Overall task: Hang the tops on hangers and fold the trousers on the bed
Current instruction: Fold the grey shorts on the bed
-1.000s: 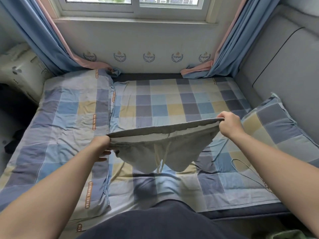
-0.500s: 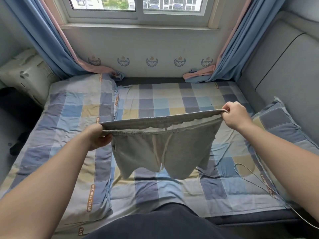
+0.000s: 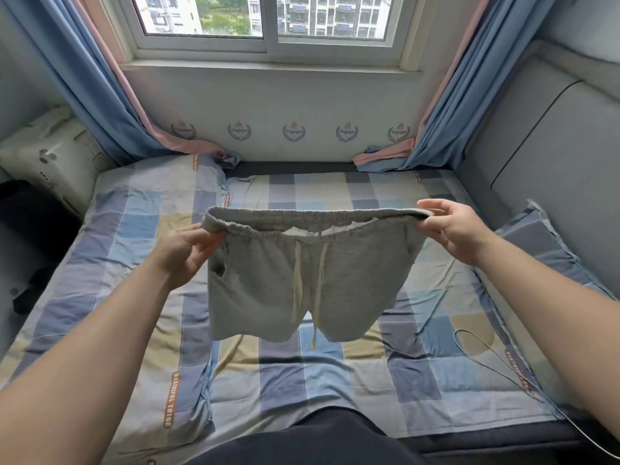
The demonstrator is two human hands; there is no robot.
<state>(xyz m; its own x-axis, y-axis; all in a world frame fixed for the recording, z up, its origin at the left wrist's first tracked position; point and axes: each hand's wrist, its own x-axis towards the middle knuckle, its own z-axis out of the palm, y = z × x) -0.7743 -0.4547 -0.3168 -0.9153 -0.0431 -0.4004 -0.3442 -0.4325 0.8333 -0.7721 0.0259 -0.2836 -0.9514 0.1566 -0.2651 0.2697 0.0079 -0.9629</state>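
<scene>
So the pair of grey jersey shorts (image 3: 302, 280) is up in the air over the middle of the bed (image 3: 335, 380). They're not touching it, the front faces the camera and both legs dangle down. The gathered elastic waistband (image 3: 302, 218) is pulled out wide between the two hands. The left hand (image 3: 183, 253) pinches the left end of the band, thumb and fingers curled onto the fabric. The right hand (image 3: 453, 229) pinches the right end, thumb underneath and fingers laid over the top edge. Two cream drawstrings (image 3: 297, 280) hang down the front, and one reaches below the crotch.

The bed has a checked cotton sheet in blue, yellow and grey squares. A matching checked quilt (image 3: 134, 246) lies along the left side, with an orange lettered strip on its edge. A matching checked pillow (image 3: 543, 243) sits on the right, up against the grey padded headboard (image 3: 553, 146). A thin grey cable (image 3: 486, 350) loops over the sheet just beside the right forearm and runs off toward the near right corner.

Behind the bed there's a white-framed window (image 3: 268, 15) with blue pink-lined curtains (image 3: 84, 78) on either side, their ends bunched at the bed's far edge. Some white plastic appliance (image 3: 43, 156) sits off to the left, and I honestly can't tell what it is.
</scene>
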